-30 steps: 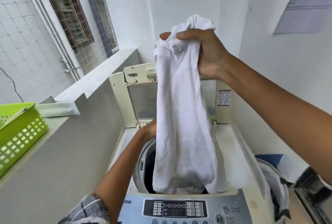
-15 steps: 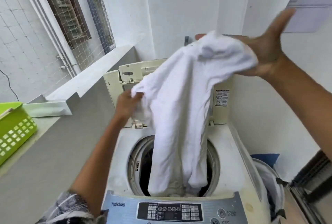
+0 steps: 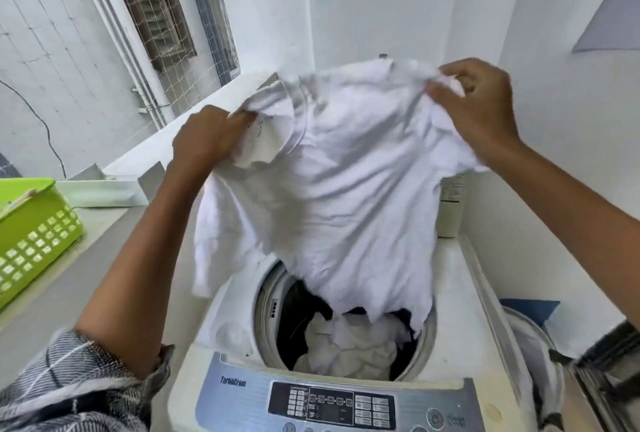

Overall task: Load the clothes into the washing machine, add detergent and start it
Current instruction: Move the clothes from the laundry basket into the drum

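A white T-shirt (image 3: 346, 182) hangs spread out above the open drum of a top-loading washing machine (image 3: 460, 293). My left hand (image 3: 204, 141) grips its left shoulder and my right hand (image 3: 481, 106) pinches its right shoulder. The shirt's hem dangles just over the drum opening. Inside the drum lie white and dark clothes (image 3: 349, 341). The control panel (image 3: 332, 404) runs along the machine's front edge. The raised lid is mostly hidden behind the shirt.
A green perforated basket (image 3: 31, 234) stands on the grey ledge (image 3: 86, 251) at the left. At the right of the machine stands a laundry hamper (image 3: 533, 355) with clothes in it. White walls close in behind and at the right.
My two hands have pulled the shirt open wide; a second ago the right hand alone held it bunched and hanging straight down. The left hand rose from the drum and took the left shoulder.
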`<act>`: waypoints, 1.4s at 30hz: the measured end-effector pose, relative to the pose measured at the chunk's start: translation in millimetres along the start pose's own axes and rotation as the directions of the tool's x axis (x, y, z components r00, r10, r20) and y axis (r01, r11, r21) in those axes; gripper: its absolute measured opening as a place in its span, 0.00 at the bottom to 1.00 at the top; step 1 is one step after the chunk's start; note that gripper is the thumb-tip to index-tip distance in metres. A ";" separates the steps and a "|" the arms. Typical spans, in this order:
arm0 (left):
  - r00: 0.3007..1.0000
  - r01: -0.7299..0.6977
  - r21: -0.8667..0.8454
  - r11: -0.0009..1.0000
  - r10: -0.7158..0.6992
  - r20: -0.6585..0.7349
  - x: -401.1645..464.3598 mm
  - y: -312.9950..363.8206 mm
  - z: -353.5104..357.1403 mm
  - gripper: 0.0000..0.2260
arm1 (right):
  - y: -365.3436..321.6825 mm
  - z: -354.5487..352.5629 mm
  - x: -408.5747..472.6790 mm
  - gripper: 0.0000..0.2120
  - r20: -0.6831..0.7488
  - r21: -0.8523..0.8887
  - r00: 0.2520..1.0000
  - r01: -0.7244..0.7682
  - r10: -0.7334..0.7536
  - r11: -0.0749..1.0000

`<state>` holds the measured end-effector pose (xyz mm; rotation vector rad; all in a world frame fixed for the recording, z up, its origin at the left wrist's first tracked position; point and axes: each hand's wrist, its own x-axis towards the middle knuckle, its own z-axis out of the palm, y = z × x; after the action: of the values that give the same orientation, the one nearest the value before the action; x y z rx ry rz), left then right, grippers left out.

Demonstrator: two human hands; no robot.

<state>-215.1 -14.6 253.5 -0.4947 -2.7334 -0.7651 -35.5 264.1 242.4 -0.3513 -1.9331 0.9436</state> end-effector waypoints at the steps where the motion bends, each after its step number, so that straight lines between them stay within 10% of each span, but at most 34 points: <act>1: 0.999 -0.033 -0.064 0.997 0.032 -0.020 -0.2 3.0 -3.5 0.27 | -0.4 2.4 0.4 0.12 -0.084 0.013 0.996 -0.002 0.003 1.000; 8: 0.998 0.012 -0.639 0.769 0.035 0.061 -10.3 34.4 8.7 0.05 | 14.0 20.8 -5.3 0.03 -0.021 -0.109 0.993 -0.115 0.113 0.987; 15: 0.961 0.063 -0.493 0.868 0.081 0.265 -20.8 31.2 91.0 0.07 | 81.3 65.9 -63.7 0.06 0.265 -0.278 0.919 -0.218 0.293 0.935; 23: 0.667 0.093 0.029 0.995 -0.084 0.740 -72.6 -25.5 200.6 0.16 | 151.9 76.4 -134.1 0.09 0.517 -0.442 0.602 -0.422 0.609 0.791; 36: 0.640 0.145 -0.338 0.930 0.173 0.749 -156.7 57.6 273.1 0.09 | 186.2 10.3 -148.7 0.04 0.589 -0.226 0.640 -0.457 0.494 0.861; 42: 0.621 0.192 -0.491 0.850 0.283 0.731 -202.1 144.3 308.6 0.09 | 239.7 -79.7 -153.3 0.04 0.383 -0.154 0.657 -0.647 0.649 0.746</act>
<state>-23.1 217.0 -4.3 -1.3046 -3.2001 -1.6479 81.4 372.1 -6.6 -0.9655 -2.2327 1.5869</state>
